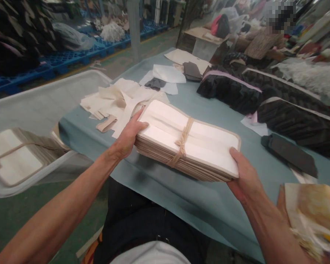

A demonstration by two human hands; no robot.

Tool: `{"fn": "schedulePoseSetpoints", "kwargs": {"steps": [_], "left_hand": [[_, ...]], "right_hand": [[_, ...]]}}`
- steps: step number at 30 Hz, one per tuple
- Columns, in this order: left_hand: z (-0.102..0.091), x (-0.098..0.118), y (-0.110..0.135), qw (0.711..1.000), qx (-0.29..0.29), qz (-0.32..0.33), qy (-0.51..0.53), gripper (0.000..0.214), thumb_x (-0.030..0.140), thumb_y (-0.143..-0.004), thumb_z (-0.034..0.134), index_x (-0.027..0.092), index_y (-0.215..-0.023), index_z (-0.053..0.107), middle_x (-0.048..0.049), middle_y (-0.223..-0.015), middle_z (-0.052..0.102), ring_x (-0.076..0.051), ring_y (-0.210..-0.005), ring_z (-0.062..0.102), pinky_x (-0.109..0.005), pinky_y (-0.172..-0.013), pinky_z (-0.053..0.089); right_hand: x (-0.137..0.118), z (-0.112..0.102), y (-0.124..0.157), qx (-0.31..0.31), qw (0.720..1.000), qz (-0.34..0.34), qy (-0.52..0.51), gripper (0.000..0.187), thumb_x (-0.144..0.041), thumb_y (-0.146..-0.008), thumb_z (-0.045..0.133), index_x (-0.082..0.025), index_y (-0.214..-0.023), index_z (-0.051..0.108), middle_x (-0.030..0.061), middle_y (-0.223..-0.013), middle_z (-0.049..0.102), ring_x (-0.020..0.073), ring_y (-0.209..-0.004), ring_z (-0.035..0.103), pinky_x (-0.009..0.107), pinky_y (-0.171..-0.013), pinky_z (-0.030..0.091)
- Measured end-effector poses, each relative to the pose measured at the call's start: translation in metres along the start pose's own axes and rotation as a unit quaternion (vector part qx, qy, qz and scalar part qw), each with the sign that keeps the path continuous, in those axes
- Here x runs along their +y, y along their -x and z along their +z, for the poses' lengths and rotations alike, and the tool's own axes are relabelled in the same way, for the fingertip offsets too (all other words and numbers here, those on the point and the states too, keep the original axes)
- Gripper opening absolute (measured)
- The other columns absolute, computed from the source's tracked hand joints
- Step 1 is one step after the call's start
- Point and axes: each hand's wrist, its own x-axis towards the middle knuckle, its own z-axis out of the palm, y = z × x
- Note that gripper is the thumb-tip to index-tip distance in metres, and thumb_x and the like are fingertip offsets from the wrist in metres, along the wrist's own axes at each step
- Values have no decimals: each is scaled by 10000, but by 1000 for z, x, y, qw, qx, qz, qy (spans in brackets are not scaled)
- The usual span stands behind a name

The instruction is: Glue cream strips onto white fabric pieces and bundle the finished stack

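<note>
Between my two hands is a thick stack of cream fabric panels (pixel 165 119), tied round the middle with a knotted beige strip (pixel 183 137). My left hand (pixel 130 135) grips its left end, thumb on top and fingers hidden behind and beneath. At the right end my right hand (pixel 243 174) clasps the corner, its thumb over the upper face. The bundle is slightly tilted, above the near part of a table with a blue-green cover (pixel 225 205). Whether its underside touches the table I cannot tell. Loose cream fabric pieces (pixel 112 97) lie just beyond my left hand.
A white plastic bin (pixel 79 82) at the left holds another tied bundle (pixel 15 157). Black fabric bundles (pixel 231 90) and a dark grey stack (pixel 291 154) lie on the right. A cardboard-coloured bag (pixel 313 205) is near my right forearm. A person (pixel 264 40) sits farther back.
</note>
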Motion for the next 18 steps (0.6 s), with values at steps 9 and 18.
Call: {"fn": "schedulePoseSetpoints", "kwargs": {"steps": [9,18], "left_hand": [[-11,-24,-11,990,-53,-85,98,697,790,-896,537,274,-1337,695,-60,-1233,802,-377,-1331,648,-520,-1157,511],[-14,-56,-18,989,-37,-88,110,611,750,-869,628,268,-1221,760,-24,-1112,835,-351,-1265,690,-482,-1135,529]], "right_hand": [[37,-13,-9,63,998,-15,9,417,-638,-811,695,-349,-1088,812,97,-1247,788,364,-1380,613,437,-1035,580],[77,3,-8,91,993,-69,-25,459,-536,-681,811,-375,-1110,781,87,-1315,759,403,-1350,616,561,-1099,538]]}}
